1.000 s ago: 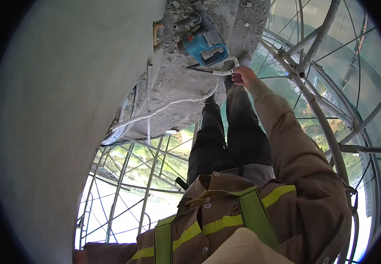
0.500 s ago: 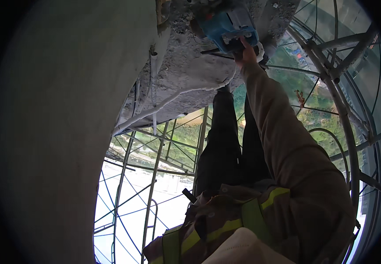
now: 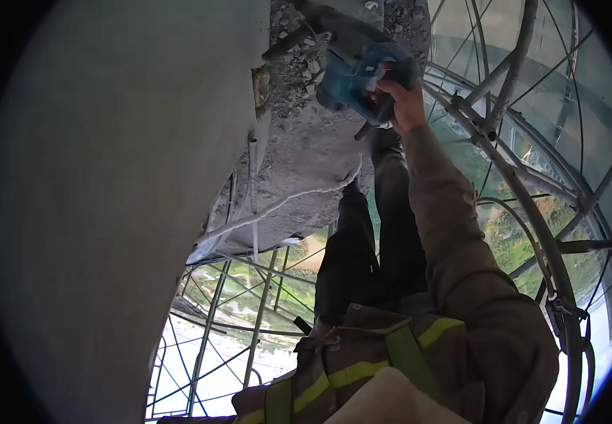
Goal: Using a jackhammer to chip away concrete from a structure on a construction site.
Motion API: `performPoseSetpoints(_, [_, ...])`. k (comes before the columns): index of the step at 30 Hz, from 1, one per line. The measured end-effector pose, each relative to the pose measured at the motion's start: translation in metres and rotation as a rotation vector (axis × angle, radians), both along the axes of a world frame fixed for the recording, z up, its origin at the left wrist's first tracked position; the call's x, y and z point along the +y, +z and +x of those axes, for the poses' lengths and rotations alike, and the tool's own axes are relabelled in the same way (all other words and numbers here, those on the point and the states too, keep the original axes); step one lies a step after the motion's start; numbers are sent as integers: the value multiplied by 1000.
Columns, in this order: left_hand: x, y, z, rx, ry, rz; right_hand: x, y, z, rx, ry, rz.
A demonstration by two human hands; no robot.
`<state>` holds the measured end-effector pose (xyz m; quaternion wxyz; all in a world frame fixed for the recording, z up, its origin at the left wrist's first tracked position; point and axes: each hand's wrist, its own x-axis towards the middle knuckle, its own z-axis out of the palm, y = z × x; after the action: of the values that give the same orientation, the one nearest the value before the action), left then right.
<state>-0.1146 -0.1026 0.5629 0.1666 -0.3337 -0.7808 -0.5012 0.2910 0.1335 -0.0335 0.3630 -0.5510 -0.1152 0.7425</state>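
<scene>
My right hand is wrapped round the handle of a blue power tool. Its loop-shaped rear grip and bulky body look like those of a rotary hammer, but motion smears it. The tool is held low, over a rubble-strewn concrete ledge. A dark bar-like shape lies just beyond it; I cannot tell whether they join. My left hand is out of view.
A large smooth grey wall fills the left side. Scaffold poles rise on the right, with mesh behind. A pale cable crosses the ledge beside an upright pipe. Broken concrete pieces lie ahead; greenery shows far below.
My right hand has come slightly back and to the right, and the tool has turned in it. One leg has stepped forward. The view has shifted, showing more rubble ahead.
</scene>
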Motion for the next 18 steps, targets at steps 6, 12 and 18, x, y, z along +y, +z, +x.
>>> performPoseSetpoints(6, [-8,28,7,165,111,234,45,46,-74,-370,899,588])
performPoseSetpoints(12, [-24,20,-10,444,448,231,-2,162,-42,-267,949,560])
performPoseSetpoints(18, [6,17,19,347,457,332,-89,186,27,-232,920,462])
